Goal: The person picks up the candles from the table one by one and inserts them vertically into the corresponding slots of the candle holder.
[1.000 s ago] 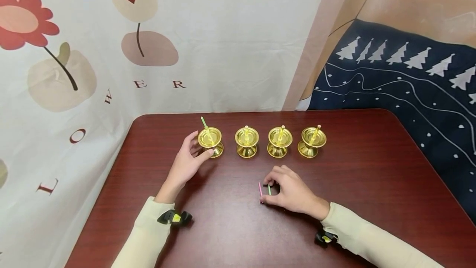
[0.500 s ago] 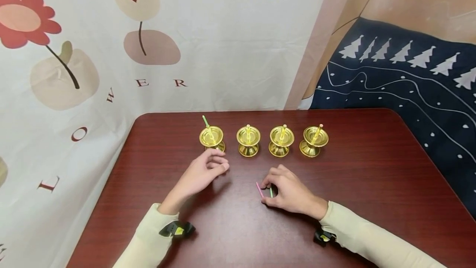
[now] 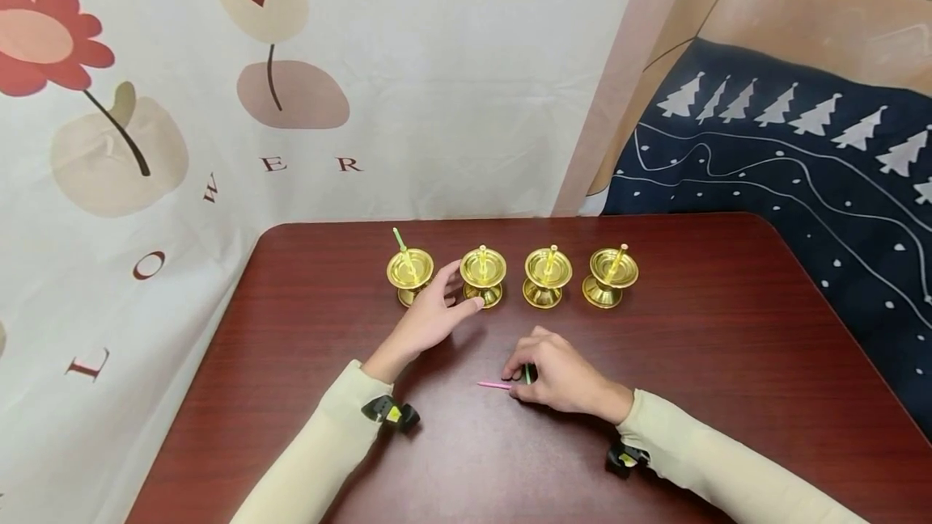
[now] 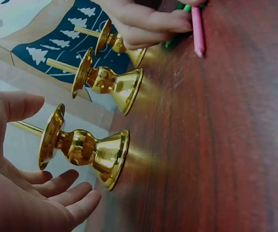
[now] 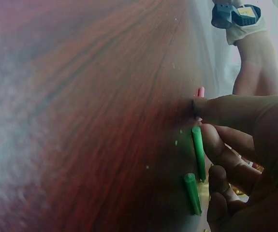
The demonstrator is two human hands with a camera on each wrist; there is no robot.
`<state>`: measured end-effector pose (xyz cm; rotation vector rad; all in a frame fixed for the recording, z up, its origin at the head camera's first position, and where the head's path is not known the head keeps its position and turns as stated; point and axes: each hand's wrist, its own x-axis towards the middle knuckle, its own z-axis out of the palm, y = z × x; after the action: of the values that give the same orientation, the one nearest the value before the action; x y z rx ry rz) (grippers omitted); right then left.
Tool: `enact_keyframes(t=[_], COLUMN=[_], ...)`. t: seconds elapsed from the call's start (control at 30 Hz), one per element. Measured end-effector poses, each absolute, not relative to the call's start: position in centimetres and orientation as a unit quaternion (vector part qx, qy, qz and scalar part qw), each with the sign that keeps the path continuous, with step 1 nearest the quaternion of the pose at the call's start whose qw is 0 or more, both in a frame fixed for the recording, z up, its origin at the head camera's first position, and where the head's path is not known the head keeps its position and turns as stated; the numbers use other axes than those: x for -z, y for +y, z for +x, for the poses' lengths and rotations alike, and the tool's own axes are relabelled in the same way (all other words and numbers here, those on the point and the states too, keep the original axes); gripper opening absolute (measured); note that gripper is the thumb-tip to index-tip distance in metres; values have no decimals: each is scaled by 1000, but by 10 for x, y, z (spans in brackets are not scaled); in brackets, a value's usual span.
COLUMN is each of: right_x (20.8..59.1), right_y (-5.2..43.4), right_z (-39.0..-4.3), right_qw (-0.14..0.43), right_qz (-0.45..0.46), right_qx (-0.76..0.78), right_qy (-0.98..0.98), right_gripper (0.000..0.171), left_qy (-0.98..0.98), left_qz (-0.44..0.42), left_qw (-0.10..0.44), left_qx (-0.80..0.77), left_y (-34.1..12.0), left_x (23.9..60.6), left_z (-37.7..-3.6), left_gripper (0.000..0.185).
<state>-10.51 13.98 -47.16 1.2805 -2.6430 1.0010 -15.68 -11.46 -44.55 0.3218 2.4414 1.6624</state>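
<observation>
A row of brass candle holders stands near the back of the table. The leftmost candle holder (image 3: 410, 267) carries a thin green candle (image 3: 399, 238), tilted left. My left hand (image 3: 429, 315) reaches around the second candle holder (image 3: 484, 268); in the left wrist view its thumb and fingers are spread around it, not gripping. In front of the row, my right hand (image 3: 564, 370) pinches one end of a pink candle (image 3: 493, 384) between thumb and index finger, low over the table. Two green candles (image 5: 199, 154) lie by its fingers, partly hidden in the head view.
Two more brass holders stand to the right, the third candle holder (image 3: 548, 269) and the fourth candle holder (image 3: 613, 269), each with a bare upright stem. A printed curtain (image 3: 437, 103) hangs behind the dark red table (image 3: 692, 362).
My left hand has left the leftmost holder and moved right to the second one. At my right hand, the pink candle has swung round to point left.
</observation>
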Motion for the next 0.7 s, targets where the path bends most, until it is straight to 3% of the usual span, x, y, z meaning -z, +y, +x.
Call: enact_keyframes(t=[0.33, 0.7], right_x=[468, 473], right_y=[138, 140], right_z=[-110, -117], right_qw=[-14, -9], right_qz=[418, 466], right_qx=[-320, -346], right_qy=[-850, -814], right_gripper=[16, 16], left_qy=[776, 764], left_qz=[85, 87], left_qw=[104, 113], left_qx=[-617, -629], left_y=[-102, -96], left_x=[449, 450], left_z=[-176, -184], left_gripper=[90, 93])
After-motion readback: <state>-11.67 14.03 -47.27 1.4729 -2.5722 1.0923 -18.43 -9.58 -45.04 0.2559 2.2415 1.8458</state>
